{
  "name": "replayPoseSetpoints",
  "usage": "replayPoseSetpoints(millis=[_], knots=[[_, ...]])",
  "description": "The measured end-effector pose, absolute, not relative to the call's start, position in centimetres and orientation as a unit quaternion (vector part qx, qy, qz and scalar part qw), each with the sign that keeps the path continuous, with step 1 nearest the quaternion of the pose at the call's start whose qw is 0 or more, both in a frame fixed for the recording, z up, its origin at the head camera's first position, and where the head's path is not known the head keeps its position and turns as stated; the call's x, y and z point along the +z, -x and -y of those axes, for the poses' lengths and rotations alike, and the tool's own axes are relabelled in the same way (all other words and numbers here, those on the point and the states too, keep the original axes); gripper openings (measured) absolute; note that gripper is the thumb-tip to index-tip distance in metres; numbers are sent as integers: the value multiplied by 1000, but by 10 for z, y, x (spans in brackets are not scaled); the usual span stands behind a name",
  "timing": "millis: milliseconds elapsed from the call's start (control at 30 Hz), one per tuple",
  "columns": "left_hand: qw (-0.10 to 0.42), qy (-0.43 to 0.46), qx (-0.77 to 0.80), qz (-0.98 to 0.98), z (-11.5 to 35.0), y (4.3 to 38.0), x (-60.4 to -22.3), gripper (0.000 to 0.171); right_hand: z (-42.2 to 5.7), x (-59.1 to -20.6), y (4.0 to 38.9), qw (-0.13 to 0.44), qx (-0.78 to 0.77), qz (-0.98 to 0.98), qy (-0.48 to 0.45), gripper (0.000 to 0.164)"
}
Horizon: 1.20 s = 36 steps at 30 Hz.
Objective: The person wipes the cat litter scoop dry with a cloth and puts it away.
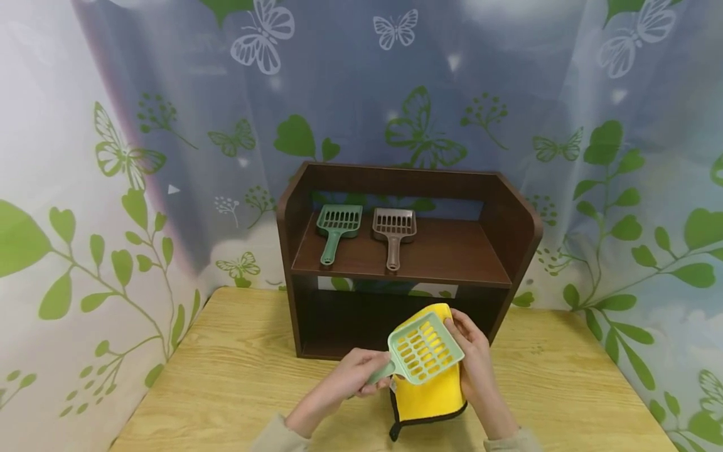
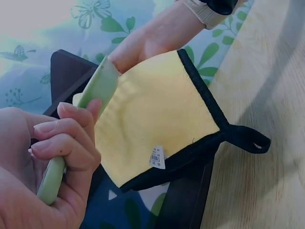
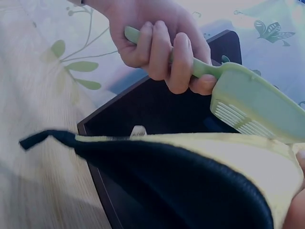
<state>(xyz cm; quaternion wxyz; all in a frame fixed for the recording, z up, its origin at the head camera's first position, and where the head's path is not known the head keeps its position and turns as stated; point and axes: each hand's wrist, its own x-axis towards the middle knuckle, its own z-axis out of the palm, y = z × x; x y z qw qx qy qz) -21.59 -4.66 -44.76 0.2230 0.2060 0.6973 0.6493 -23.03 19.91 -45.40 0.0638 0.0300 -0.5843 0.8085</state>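
Observation:
My left hand grips the handle of a light green slotted litter scoop, its fingers curled round it in the left wrist view. The scoop head lies over a yellow cloth, which shows through the slots. That cloth has black edging, a corner loop and a small white label. My right hand holds the cloth at its upper right edge, thumb in front, beside the scoop's rim. At the right edge of the right wrist view, only part of this hand shows.
Behind the hands, a dark brown two-level shelf stands on the wood-grain table. On its upper board lie a dark green litter scoop and a brown one. A curtain with leaves and butterflies hangs around the table.

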Motion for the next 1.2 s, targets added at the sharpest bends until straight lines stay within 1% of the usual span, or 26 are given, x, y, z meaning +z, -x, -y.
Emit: replayPoseSetpoints(millis=[200, 367, 467, 633, 733, 867, 967, 1100, 1200], knots=[[181, -173, 667, -702, 52, 222, -448, 39, -205, -456, 213, 36, 812, 582, -7, 16], [171, -171, 659, -712, 58, 223, -445, 40, -207, -460, 199, 30, 817, 575, -22, 17], [180, -181, 657, -709, 55, 221, -444, 39, -207, -459, 199, 37, 821, 569, -22, 17], [214, -207, 641, -707, 49, 219, -444, 39, -204, -453, 208, 37, 820, 571, 10, 22], [227, -223, 625, -713, 50, 220, -445, 40, -204, -452, 215, 41, 809, 586, 0, 23], [241, -243, 596, -726, 57, 223, -444, 37, -211, -448, 224, 54, 768, 636, -63, 21], [242, -266, 564, -744, 64, 226, -442, 34, -218, -444, 227, 67, 700, 698, -134, 18], [214, -300, 507, -779, 69, 229, -437, 36, -223, -434, 229, 73, 589, 770, -235, 14], [189, -313, 460, -810, 67, 228, -432, 33, -217, -427, 228, 68, 516, 800, -297, 13]])
